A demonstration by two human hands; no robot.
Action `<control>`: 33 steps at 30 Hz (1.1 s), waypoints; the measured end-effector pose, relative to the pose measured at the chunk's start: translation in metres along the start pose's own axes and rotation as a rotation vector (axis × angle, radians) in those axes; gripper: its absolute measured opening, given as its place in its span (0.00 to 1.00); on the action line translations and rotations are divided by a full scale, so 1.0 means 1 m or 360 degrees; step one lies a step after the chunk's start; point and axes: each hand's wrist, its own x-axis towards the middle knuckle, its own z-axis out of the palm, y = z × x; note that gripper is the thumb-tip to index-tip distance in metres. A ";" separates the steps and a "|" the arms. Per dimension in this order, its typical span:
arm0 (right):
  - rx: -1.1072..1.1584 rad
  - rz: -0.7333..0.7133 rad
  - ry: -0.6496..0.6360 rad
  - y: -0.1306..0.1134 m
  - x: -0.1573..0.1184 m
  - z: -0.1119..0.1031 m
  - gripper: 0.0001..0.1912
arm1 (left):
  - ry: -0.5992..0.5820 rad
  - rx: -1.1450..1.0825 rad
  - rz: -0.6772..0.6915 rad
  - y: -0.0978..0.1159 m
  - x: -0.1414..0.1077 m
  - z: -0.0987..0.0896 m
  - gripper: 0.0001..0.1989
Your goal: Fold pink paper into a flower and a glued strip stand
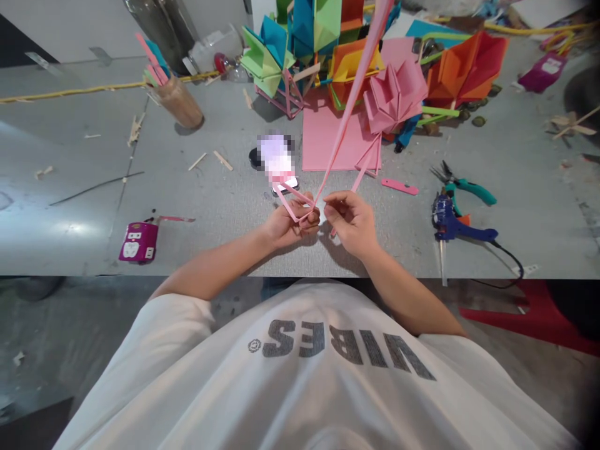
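My left hand (295, 220) is closed on a bent pink frame (287, 203) of thin strips, just above the table's near part. From the fingers a long pink strip (347, 115) rises up and out of the top of the view. My right hand (352, 224) is close beside it, thumb and forefinger curled together near the joint of the strips. Whatever is between those fingertips is too small to make out. Another thin pink strip (360, 178) passes behind the right hand. A phone (287, 185) with a lit, blurred screen lies beyond the left hand.
Folded paper shapes (396, 94) in several colours crowd the back, beside a pink sheet (323, 140). On the right are a blue glue gun (462, 229) and green-handled pliers (473, 189). A purple power adapter (139, 242) and a cup of strips (180, 103) stand left.
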 end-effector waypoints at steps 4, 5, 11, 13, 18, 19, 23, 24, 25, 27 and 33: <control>-0.0040 0.0004 -0.0094 -0.004 0.000 0.003 0.26 | -0.0053 0.0149 -0.0051 -0.004 0.003 -0.007 0.11; -0.0064 0.0002 -0.0093 -0.005 0.000 0.003 0.25 | -0.0070 0.0179 -0.0069 -0.004 0.004 -0.008 0.14; 0.0006 0.0093 -0.0157 -0.010 0.001 0.003 0.27 | -0.0262 0.0373 -0.0159 -0.002 0.006 -0.013 0.24; -0.0017 0.0108 -0.0157 -0.010 0.002 0.002 0.27 | -0.0251 0.0375 -0.0124 -0.001 0.007 -0.014 0.25; -0.0098 0.0143 0.0095 -0.005 0.004 -0.005 0.22 | -0.0083 0.0401 0.0211 -0.003 0.011 -0.015 0.24; -0.0037 0.0166 0.0120 -0.003 0.004 -0.006 0.23 | -0.0015 0.0444 0.0334 -0.004 0.012 -0.015 0.24; 0.0092 0.0206 0.0045 -0.002 0.005 -0.004 0.33 | 0.0246 0.0639 0.0781 -0.012 0.017 -0.018 0.21; 0.0049 0.0213 0.0004 -0.002 0.005 -0.001 0.33 | 0.0283 0.0682 0.0851 -0.015 0.018 -0.018 0.21; -0.0007 0.0223 -0.0027 -0.003 0.004 0.001 0.33 | 0.0306 0.0725 0.0910 -0.017 0.019 -0.019 0.21; -0.0104 0.0245 -0.0046 -0.004 0.004 0.005 0.32 | 0.0312 0.0812 0.1007 -0.021 0.019 -0.018 0.23; -0.0131 0.0218 0.0042 -0.003 0.005 0.008 0.29 | 0.0184 0.1111 0.1154 -0.020 0.009 -0.011 0.23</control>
